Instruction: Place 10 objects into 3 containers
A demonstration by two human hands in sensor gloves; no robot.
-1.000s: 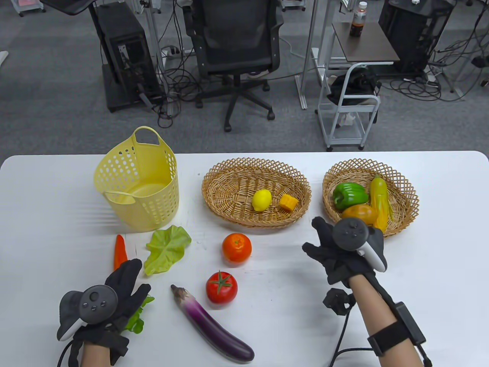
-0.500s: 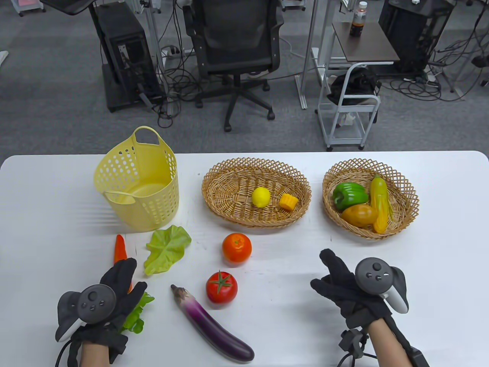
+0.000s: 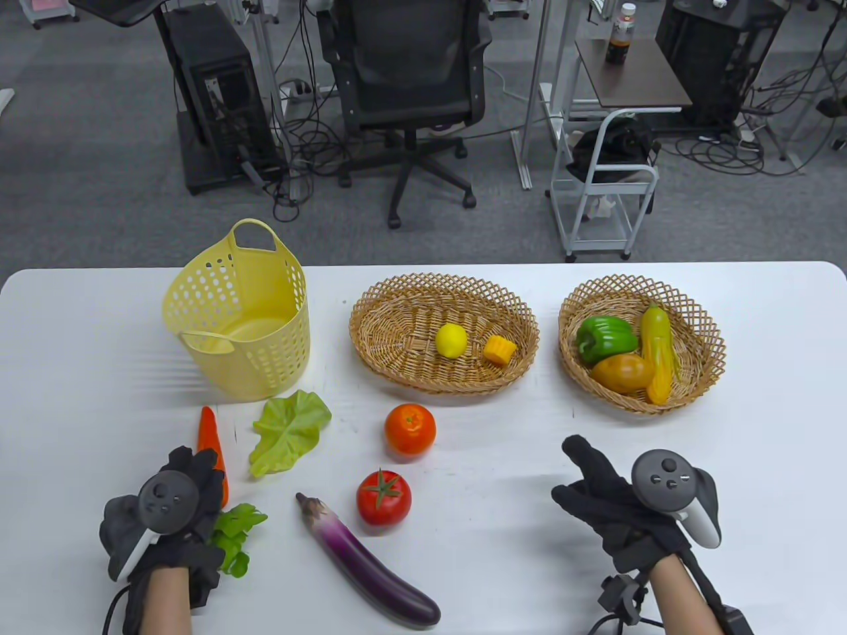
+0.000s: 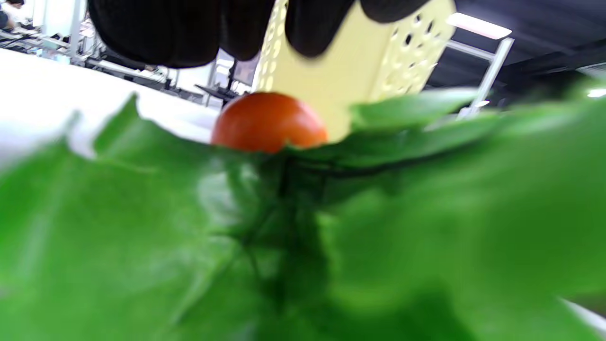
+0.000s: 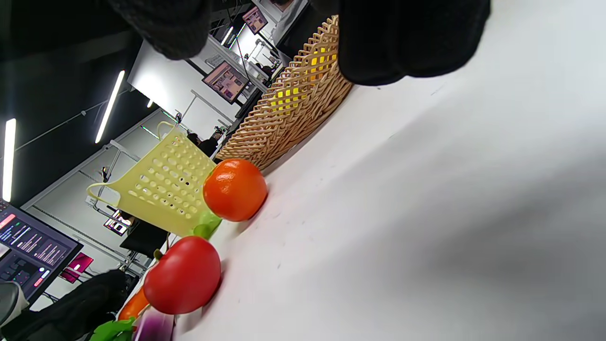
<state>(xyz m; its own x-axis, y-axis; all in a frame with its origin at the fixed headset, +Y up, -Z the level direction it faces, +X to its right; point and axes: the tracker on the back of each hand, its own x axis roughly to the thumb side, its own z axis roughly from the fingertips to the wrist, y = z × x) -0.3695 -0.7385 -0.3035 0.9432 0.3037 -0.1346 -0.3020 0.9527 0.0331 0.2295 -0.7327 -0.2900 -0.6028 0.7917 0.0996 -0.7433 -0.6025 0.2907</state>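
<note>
left hand (image 3: pixel 173 512) curled over the orange plastic carrot (image 3: pixel 208 431) with green leafy top (image 3: pixel 233 537); actual grasp cannot be confirmed. carrot lies on the white table (image 3: pixel 79 397), in front of the yellow perforated plastic basket (image 3: pixel 241 316). right hand (image 3: pixel 619 508) empty, fingers loosely spread above the table.

The table view looks steeply down on the white table (image 3: pixel 490 582). The left wrist view sits low, close behind green carrot leaves (image 4: pixel 303 237), facing the perforated yellow plastic basket (image 4: pixel 341 80). The right wrist view, tilted, also shows that basket (image 5: pixel 161 194).
</note>
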